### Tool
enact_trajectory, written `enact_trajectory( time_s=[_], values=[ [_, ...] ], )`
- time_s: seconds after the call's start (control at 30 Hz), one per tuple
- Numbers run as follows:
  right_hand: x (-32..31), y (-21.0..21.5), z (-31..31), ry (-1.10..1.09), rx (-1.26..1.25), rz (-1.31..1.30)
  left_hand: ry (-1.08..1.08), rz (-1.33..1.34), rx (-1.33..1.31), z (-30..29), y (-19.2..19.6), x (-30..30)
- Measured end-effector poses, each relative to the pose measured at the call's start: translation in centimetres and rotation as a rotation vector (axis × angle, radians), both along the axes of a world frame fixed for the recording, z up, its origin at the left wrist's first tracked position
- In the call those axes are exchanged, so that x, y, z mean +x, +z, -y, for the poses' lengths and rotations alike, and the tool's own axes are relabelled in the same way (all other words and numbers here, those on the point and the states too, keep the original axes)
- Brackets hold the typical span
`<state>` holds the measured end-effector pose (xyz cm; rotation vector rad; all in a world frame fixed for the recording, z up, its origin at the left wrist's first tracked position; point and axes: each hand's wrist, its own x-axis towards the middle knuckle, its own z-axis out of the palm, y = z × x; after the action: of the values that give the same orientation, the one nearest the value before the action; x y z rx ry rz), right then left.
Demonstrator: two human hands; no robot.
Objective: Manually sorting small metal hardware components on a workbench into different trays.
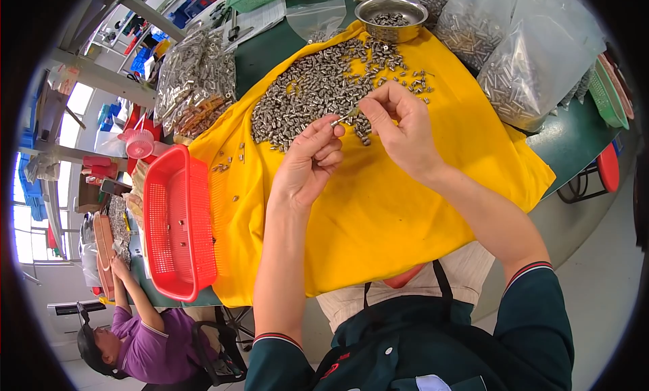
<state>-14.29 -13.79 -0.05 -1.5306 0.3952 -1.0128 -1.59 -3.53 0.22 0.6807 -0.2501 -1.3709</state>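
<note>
Over the yellow cloth (378, 208), my two hands meet fingertip to fingertip. Thumb and forefinger of my left hand (307, 162) pinch one end of a slim metal pin-like piece (343, 118). Its other end, which looks yellowish, sits in the pinch of my right hand (404, 131); the exact kind is too small to make out. Just beyond my fingers spreads a wide pile of small silvery metal cylinders (304, 93). A few smaller brassy pieces (222, 167) lie apart on the cloth, left of my left hand.
A red plastic basket (150, 222) with a few small pieces stands at left. At the back are a steel bowl (395, 33) of parts and clear bags (524, 80) full of metal parts. More bagged parts (196, 73) lie far left. A co-worker (159, 344) sits at lower left.
</note>
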Motion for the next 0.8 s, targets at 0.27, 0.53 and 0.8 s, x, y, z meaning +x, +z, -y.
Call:
enact_trajectory(
  time_s=[0.27, 0.53, 0.8],
  values=[
    [0.04, -0.30, -0.04, 0.026, 0.006, -0.006, 0.017, 0.069, 0.011, -0.11, -0.44, 0.28],
    [0.00, -0.04, 0.28, 0.004, 0.149, 0.111, -0.010, -0.104, -0.056, 0.33, -0.42, 0.00],
    [-0.06, 0.06, -0.42, -0.002, -0.065, 0.073, -0.009, 0.039, -0.068, 0.10, -0.85, 0.15]
  ],
)
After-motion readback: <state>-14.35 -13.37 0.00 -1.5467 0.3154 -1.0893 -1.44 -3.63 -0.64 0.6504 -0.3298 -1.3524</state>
